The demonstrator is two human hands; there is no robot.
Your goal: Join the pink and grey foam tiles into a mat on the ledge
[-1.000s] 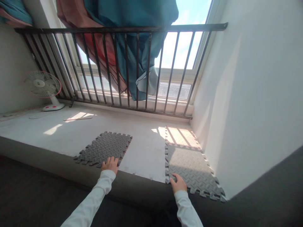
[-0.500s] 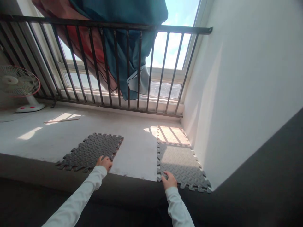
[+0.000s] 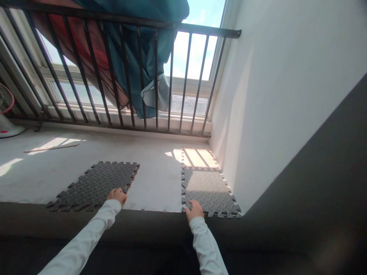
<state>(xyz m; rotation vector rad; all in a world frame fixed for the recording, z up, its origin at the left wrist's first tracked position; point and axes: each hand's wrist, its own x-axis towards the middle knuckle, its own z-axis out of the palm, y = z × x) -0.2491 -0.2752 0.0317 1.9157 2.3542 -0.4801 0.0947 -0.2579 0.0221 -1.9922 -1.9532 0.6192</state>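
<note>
A dark grey interlocking foam mat [image 3: 97, 181] with a raised tread pattern and toothed edges lies on the white ledge. My left hand [image 3: 117, 195] is at its front right corner, fingers curled over the edge. To the right, against the wall, a second grey foam mat [image 3: 208, 189] lies half in sunlight. Its far edge meets a sunlit foam piece [image 3: 199, 158] that looks pale in the glare. My right hand [image 3: 195, 210] rests at the second mat's front left corner, thumb and fingers apart. Bare ledge shows between the two larger mats.
A dark metal railing [image 3: 114, 72] runs along the back before the window, with a teal and red curtain [image 3: 114, 57] behind it. A fan [image 3: 7, 107] stands far left. A thin strip [image 3: 51, 148] lies on the ledge [image 3: 160, 179]. A white wall [image 3: 272, 95] bounds the right.
The view has swung to the right, so everything sits further left and less of the fan shows. Both hands stay at the same mat corners.
</note>
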